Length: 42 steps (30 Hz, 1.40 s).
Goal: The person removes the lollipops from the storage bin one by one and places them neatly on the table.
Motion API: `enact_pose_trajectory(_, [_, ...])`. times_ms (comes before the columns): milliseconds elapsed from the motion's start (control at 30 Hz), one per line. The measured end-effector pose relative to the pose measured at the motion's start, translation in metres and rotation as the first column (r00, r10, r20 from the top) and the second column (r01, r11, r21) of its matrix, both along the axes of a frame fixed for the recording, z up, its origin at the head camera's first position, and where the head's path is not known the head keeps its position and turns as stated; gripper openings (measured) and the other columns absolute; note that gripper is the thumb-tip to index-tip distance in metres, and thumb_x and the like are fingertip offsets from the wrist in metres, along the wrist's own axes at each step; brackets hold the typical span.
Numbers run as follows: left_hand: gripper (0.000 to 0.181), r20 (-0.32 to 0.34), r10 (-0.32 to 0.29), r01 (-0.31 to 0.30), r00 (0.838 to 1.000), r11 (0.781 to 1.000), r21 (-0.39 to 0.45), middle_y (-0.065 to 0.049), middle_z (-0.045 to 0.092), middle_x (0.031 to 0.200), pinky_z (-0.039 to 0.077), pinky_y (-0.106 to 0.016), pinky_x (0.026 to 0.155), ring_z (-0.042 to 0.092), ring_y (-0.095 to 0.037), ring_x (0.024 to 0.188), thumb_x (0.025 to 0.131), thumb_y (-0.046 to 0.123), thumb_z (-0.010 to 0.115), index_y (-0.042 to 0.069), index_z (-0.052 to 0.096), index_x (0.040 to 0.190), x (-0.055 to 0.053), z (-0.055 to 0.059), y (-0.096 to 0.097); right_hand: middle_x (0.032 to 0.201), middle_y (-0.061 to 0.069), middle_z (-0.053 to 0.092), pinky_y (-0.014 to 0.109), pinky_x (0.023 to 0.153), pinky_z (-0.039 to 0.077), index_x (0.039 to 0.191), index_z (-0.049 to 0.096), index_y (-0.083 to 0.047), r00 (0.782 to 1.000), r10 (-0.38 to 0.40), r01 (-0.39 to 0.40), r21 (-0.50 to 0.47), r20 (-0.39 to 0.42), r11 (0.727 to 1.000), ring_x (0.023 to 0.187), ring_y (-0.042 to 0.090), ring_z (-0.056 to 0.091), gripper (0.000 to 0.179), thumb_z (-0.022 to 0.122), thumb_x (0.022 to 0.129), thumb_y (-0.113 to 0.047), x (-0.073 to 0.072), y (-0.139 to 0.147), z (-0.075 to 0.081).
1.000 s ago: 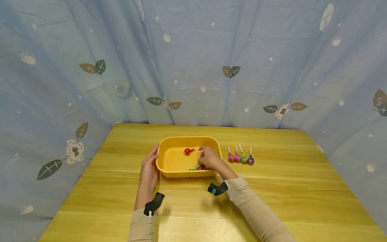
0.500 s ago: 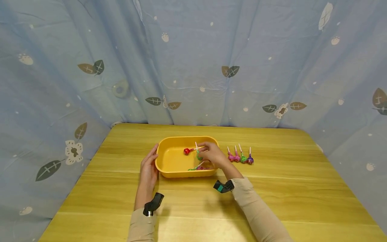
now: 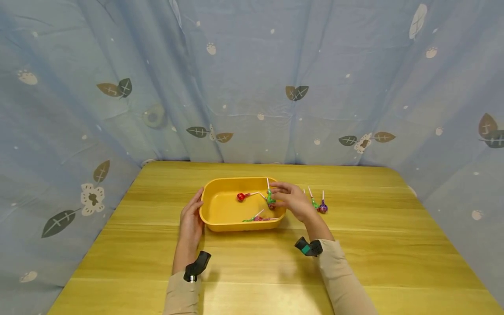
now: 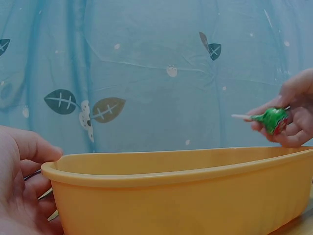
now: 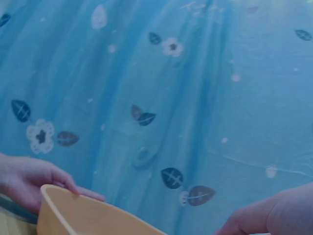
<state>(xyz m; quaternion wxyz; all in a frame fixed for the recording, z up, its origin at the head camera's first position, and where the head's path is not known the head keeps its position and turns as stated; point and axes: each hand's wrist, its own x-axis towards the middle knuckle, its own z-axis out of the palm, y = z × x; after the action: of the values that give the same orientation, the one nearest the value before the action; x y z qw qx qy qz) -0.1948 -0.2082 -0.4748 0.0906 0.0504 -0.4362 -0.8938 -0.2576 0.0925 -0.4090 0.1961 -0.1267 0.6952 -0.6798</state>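
We're pinching a shiny green-wrapped lollipop with a white stick in our right hand, fingers clamped on it, just above the right end of a yellow oblong plastic tub. Our left hand is resting against the tub's left end, fingers relaxed along the outside.

Inside, a red-wrapped ball lollipop is lying with its stick pointing our right hand's way, while a second green lollipop and some pink wrappers are sitting by the near wall, which is kinda hiding them.

Off to the right, a third green lollipop and a round purple-wrapped lollipop are lying on the yellow wood-grain tabletop; our right hand is blocking part of that spot. Behind it all, a blue printed curtain is hanging.
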Motion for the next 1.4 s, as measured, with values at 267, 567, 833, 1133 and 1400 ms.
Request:
enact_pose_trajectory(267, [0.048,0.000,-0.013,0.013,1.000,1.000,0.012,-0.005,0.026,0.157,0.024,-0.031,0.113,0.029,-0.011,0.140,0.104,0.001,0.036,0.004,0.032,0.151,-0.003,0.003,0.003,0.130,0.022,0.048,0.043,0.098,0.046,0.142,0.045,0.001,1.000,-0.016,0.015,-0.082,-0.016,0.997,0.108,0.023,0.057,0.048,0.058,0.096,-0.008,-0.002,0.024,0.004])
enact_pose_trajectory(567, [0.048,0.019,-0.003,0.003,1.000,1.000,-0.005,-0.006,0.024,0.158,0.023,-0.032,0.114,0.028,-0.011,0.140,0.103,0.002,0.038,0.004,0.032,0.151,0.004,0.002,0.000,0.128,0.021,0.048,0.040,0.096,0.047,0.143,0.045,-0.002,0.999,-0.034,0.034,-0.130,0.005,0.991,0.108,0.023,0.057,0.051,0.061,0.096,-0.012,-0.004,0.036,0.001])
enact_pose_trajectory(833, [0.048,0.008,0.016,-0.015,1.000,0.999,-0.033,-0.007,0.024,0.158,0.024,-0.032,0.113,0.027,-0.011,0.141,0.103,0.003,0.039,0.003,0.031,0.151,0.000,-0.002,0.000,0.123,0.017,0.050,0.050,0.101,0.041,0.144,0.043,0.001,0.996,-0.091,0.090,-0.156,-0.001,0.984,0.102,0.018,0.059,0.052,0.059,0.096,-0.007,-0.009,0.051,0.004])
enact_pose_trajectory(1133, [0.046,0.029,0.013,-0.012,0.999,1.000,-0.020,0.000,0.031,0.156,0.024,-0.029,0.113,0.031,-0.007,0.138,0.104,0.004,0.037,0.008,0.036,0.150,0.002,-0.002,-0.001,0.122,0.012,0.049,0.037,0.099,0.045,0.145,0.040,0.004,0.990,-0.138,0.131,-0.169,-0.032,0.977,0.110,0.015,0.056,0.053,0.059,0.097,-0.009,-0.013,0.080,0.006])
enact_pose_trajectory(1400, [0.046,0.040,0.027,-0.026,0.999,0.999,-0.022,0.001,0.034,0.154,0.023,-0.028,0.113,0.031,-0.005,0.138,0.104,0.003,0.038,0.007,0.037,0.149,0.000,-0.002,0.001,0.120,0.007,0.053,0.034,0.099,0.045,0.146,0.037,0.006,0.974,-0.220,0.212,-0.132,-0.051,0.968,0.108,0.010,0.056,0.054,0.057,0.098,-0.010,-0.014,0.101,0.010])
